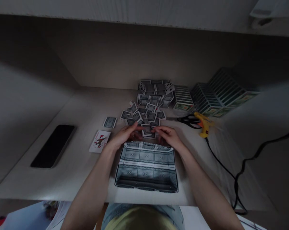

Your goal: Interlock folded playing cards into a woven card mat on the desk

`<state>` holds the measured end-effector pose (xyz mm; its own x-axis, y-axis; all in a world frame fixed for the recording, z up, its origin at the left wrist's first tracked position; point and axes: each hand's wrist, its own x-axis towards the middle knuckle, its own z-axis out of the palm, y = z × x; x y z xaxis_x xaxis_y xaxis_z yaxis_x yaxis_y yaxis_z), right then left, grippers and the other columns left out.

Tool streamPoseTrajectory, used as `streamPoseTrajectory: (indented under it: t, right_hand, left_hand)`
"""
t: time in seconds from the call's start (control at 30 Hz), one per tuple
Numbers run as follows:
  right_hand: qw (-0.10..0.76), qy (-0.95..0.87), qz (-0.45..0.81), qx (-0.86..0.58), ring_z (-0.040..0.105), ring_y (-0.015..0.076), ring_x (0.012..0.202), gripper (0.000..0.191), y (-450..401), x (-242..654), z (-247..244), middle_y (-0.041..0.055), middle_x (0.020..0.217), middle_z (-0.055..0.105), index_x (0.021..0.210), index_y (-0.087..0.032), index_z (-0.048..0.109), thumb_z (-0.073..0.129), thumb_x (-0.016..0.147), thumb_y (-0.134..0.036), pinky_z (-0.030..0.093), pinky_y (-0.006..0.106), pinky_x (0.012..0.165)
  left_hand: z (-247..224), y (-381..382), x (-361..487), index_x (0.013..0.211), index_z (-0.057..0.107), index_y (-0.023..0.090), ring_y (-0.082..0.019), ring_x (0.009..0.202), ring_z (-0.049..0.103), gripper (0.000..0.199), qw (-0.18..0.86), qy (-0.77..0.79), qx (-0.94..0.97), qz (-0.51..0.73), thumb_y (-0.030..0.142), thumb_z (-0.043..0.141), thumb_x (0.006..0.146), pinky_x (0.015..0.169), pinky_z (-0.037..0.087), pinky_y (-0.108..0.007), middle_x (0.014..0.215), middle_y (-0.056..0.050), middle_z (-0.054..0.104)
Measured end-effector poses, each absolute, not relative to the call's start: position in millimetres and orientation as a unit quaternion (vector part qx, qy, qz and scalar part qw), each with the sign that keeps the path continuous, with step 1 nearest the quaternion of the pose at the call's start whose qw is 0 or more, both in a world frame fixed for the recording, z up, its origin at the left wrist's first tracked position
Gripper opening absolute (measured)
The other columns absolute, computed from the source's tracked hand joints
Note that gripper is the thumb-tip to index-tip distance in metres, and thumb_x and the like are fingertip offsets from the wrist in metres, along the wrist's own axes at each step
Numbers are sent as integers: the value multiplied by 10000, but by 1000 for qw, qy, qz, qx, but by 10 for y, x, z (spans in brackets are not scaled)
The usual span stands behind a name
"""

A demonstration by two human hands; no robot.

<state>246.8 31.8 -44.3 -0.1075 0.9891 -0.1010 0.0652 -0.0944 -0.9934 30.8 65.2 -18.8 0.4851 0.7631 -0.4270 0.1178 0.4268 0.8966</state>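
Observation:
A folded playing card [147, 130] with a patterned back is held between my two hands, behind the box. My left hand [125, 134] pinches its left edge with thumb and forefinger. On the right edge, the fingertips of my right hand [167, 134] close in the same way. Just in front of my wrists stands an open box [146, 164] built from patterned cards, its inside facing up. Beyond my fingers lies a loose pile of folded cards [137, 116], several of them overlapping. Whether other cards lie under the held one is hidden.
Left are a phone [52, 146], a joker card [100, 141] and a bent card [109, 122]. Behind the pile stands another card structure [155, 92], beside stacked card boxes [183, 97]. Black scissors [189, 120] and a yellow glue gun [204, 124] with a trailing cable [221, 163] lie right.

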Motion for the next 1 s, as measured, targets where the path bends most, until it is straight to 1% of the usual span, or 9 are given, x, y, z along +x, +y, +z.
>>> streamPoseTrajectory:
  t: [0.07,0.17,0.23,0.3,0.43,0.67,0.77,0.9,1.0]
  right_hand:
    - [479,-506,496,-518,486,83,442,358,343,2470,-516,28,844,646,1002,-222,630,599,701,-415,409,221,397]
    - [521,-539,392,-533,495,89,550,493,363,2494,-576,21,924,592,1134,-266,576,663,655,-346,448,229,504]
    - [522,-577,331,-534,496,97,627,513,358,2514,-562,20,961,551,1144,-287,577,688,643,-313,457,242,596]
    - [515,-609,304,-521,505,116,697,451,344,2525,-520,20,949,526,1090,-299,617,698,647,-303,453,262,667]
    - [509,-655,302,-469,514,158,820,237,326,2516,-457,14,828,503,906,-309,700,692,670,-293,430,295,752]
    - [507,-642,293,-496,514,161,779,45,340,2535,-474,10,761,499,696,-288,717,697,655,-282,430,300,719]
    - [519,-616,290,-517,524,169,808,27,340,2592,-441,12,779,537,657,-250,686,698,642,-269,418,307,757]
    - [545,-548,322,-547,531,153,749,77,337,2663,-430,1,739,572,683,-209,607,632,683,-282,412,286,721]
    - [555,-521,333,-557,519,130,660,115,342,2680,-456,-17,681,555,717,-201,561,592,704,-311,410,258,645]
  left_hand:
    - [-177,662,295,1039,639,142,-117,587,553,576,723,433,473,258,601,417,770,499,351,-206,669,-56,652]
    - [-148,645,290,1003,657,142,-95,572,527,546,733,412,459,286,577,406,788,501,355,-200,734,-62,656]
    - [-117,617,301,1002,659,153,-91,578,530,535,743,409,455,273,572,401,793,527,377,-205,816,-66,666]
    - [-80,587,316,1018,653,160,-109,628,559,529,750,407,462,244,568,399,798,577,408,-221,884,-71,671]
    - [-24,552,334,1077,624,160,-179,788,609,524,741,404,498,201,554,421,796,682,447,-275,957,-85,674]
    - [-83,519,396,1119,586,159,-180,810,619,482,702,393,549,226,496,467,796,726,467,-297,952,-78,679]
    - [-82,515,410,1084,593,146,-192,881,610,467,633,425,586,274,492,437,812,781,462,-312,992,-77,670]
    - [101,446,368,980,628,153,-183,994,561,394,432,471,686,348,444,398,847,902,399,-300,1036,-62,648]
    - [327,277,400,991,625,206,-179,986,556,311,313,427,803,275,410,452,831,864,418,-290,1026,-43,637]
